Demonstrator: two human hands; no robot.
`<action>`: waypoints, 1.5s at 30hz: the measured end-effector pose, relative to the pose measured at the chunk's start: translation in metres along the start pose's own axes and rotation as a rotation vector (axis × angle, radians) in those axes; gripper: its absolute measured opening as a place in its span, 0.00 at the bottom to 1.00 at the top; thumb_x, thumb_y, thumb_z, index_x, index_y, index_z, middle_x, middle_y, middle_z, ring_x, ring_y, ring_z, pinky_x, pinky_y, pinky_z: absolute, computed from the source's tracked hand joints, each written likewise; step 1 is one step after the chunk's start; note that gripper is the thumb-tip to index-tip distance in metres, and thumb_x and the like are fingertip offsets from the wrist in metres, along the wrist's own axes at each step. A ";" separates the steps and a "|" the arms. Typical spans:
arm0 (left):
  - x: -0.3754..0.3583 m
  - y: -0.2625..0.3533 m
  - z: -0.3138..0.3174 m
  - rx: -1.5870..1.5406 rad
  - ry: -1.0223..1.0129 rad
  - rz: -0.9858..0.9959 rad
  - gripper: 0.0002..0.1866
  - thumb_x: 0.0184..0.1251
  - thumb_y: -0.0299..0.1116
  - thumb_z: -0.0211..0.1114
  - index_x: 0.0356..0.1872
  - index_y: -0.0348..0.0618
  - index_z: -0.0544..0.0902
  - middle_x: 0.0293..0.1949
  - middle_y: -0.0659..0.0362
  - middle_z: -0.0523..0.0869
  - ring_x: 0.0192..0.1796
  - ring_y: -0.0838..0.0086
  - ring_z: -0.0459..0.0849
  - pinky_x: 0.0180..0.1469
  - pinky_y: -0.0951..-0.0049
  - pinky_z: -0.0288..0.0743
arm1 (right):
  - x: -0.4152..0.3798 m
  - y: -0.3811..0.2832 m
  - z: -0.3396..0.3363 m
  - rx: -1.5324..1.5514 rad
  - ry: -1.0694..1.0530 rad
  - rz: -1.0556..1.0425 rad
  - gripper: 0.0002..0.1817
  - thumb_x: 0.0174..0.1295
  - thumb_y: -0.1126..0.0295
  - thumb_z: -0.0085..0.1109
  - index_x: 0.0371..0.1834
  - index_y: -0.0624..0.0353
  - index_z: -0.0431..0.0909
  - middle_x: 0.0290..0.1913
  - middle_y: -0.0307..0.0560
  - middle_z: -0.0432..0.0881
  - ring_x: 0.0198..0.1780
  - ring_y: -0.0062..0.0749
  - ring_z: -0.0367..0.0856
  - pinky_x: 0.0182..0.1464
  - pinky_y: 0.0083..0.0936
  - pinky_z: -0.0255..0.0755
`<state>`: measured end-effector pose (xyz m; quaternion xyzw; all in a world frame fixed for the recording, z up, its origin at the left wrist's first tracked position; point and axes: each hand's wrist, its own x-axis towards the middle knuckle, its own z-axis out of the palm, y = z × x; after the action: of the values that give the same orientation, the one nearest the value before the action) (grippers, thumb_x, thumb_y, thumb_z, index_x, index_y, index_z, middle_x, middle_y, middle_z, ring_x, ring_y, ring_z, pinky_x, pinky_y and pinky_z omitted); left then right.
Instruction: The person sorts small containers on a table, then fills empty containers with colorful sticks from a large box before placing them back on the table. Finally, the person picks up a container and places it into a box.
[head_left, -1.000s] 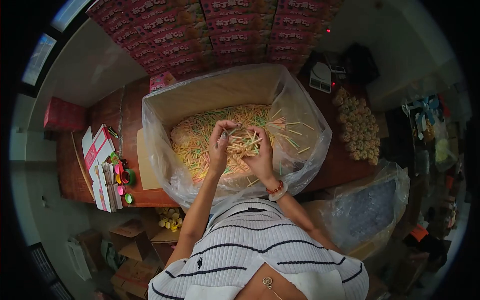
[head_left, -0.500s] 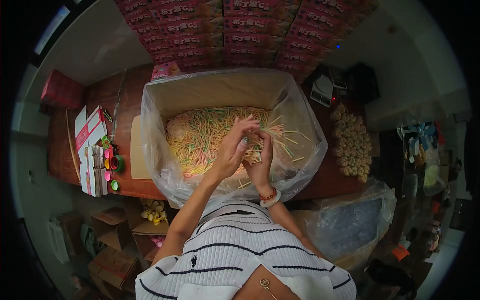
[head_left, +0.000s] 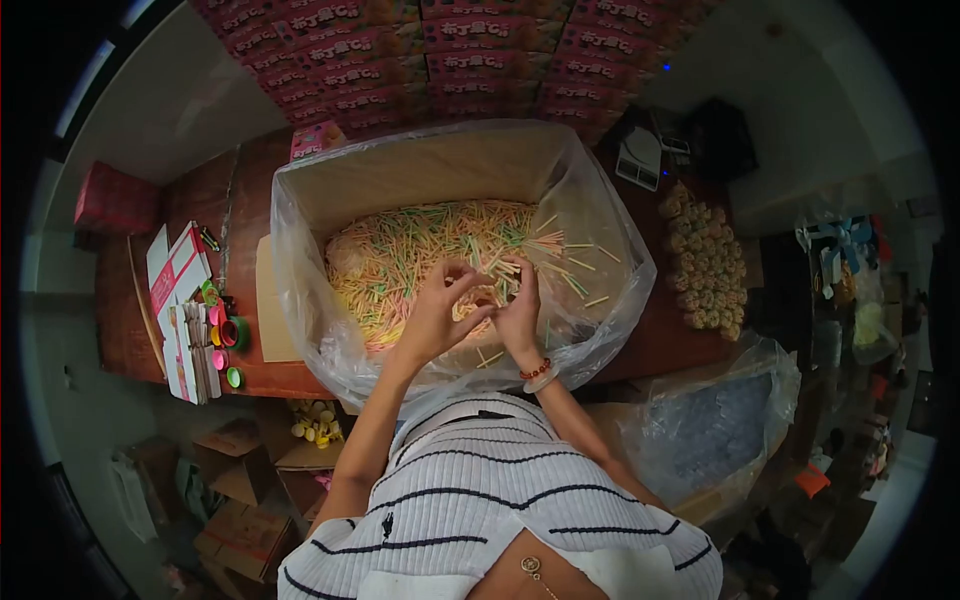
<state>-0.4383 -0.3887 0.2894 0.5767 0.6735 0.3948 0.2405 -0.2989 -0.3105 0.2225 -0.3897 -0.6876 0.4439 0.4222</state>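
Both my hands are over a large carton (head_left: 420, 170) lined with clear plastic (head_left: 625, 240), which holds a heap of thin pastel sticks (head_left: 400, 265). Between my hands is a small bundle of sticks (head_left: 486, 296), its ends facing up. My left hand (head_left: 436, 312) curves around the bundle's left side, thumb and fingers bent toward the other hand. My right hand (head_left: 519, 312), with a red bead bracelet and a pale bangle at the wrist, curls around the right side. My fingers partly hide the bundle. Several loose sticks (head_left: 575, 262) lie on the plastic to the right.
Rows of stick bundles (head_left: 705, 265) stand right of the carton, with a scale (head_left: 638, 158) behind them. Pink printed boxes (head_left: 480, 65) are stacked at the back. Flattened cartons (head_left: 185, 340) and small coloured cups (head_left: 234, 377) lie left. A plastic-lined box (head_left: 705, 430) sits lower right.
My left hand has moved left and down from above the bundle to its side, its fingers now curled. My right hand stays around the bundle. The view has shifted slightly.
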 end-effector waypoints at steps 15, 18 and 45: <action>-0.004 0.005 0.016 0.010 0.177 0.060 0.19 0.64 0.20 0.69 0.57 0.44 0.87 0.40 0.55 0.89 0.46 0.62 0.88 0.49 0.65 0.81 | 0.002 -0.019 -0.009 0.015 -0.038 -0.091 0.37 0.43 0.78 0.81 0.60 0.59 0.73 0.56 0.49 0.78 0.56 0.43 0.80 0.58 0.35 0.77; 0.000 -0.002 0.014 -0.141 0.196 -0.036 0.18 0.65 0.20 0.68 0.56 0.44 0.87 0.43 0.54 0.88 0.45 0.62 0.86 0.51 0.65 0.80 | -0.002 -0.001 0.001 0.264 -0.015 0.123 0.37 0.44 0.78 0.81 0.60 0.59 0.73 0.56 0.48 0.79 0.56 0.40 0.80 0.59 0.34 0.76; -0.002 -0.002 0.010 -0.352 0.230 -0.209 0.16 0.73 0.27 0.66 0.59 0.41 0.83 0.51 0.51 0.85 0.42 0.66 0.88 0.42 0.67 0.83 | -0.009 0.001 -0.016 0.279 -0.027 0.111 0.34 0.52 0.79 0.79 0.61 0.58 0.70 0.57 0.44 0.76 0.60 0.32 0.77 0.62 0.30 0.76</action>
<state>-0.4308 -0.3881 0.2818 0.4042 0.6732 0.5424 0.2987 -0.2811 -0.3142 0.2228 -0.3586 -0.6020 0.5632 0.4379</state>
